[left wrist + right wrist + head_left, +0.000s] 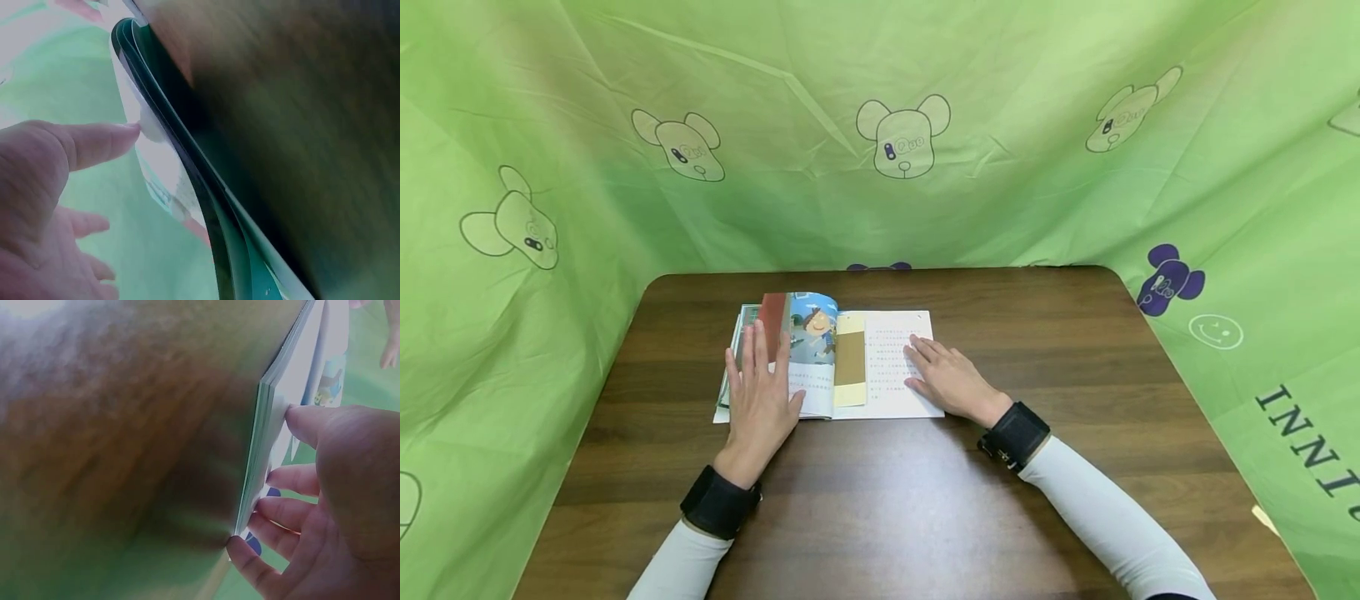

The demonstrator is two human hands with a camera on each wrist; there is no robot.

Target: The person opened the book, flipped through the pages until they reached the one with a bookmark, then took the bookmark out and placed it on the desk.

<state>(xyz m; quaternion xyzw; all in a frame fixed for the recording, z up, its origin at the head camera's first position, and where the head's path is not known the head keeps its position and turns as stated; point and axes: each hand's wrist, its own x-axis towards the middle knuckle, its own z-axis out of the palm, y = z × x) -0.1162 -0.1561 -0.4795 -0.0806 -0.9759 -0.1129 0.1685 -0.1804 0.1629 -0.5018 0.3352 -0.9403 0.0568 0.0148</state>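
Observation:
An open picture book (895,400) lies on the table, with a cartoon child in a cap on its left page and lines of text on its right page. My left hand (760,408) rests over the left page, fingers straight and spread. In the left wrist view the thumb (100,140) touches the page, which bulges up near the edge. My right hand (955,383) lies on the outer side of the right page, its fingertips (300,419) pressing the paper. A cream and brown strip (851,354) lies beside the spine on the right page.
The brown wooden table (880,517) has rounded far corners. A green cloth (790,217) printed with bear heads hangs behind and on both sides. Both wrists wear black bands (718,502), above white sleeves (1105,508). A small pale object (1265,520) sits at the table's right edge.

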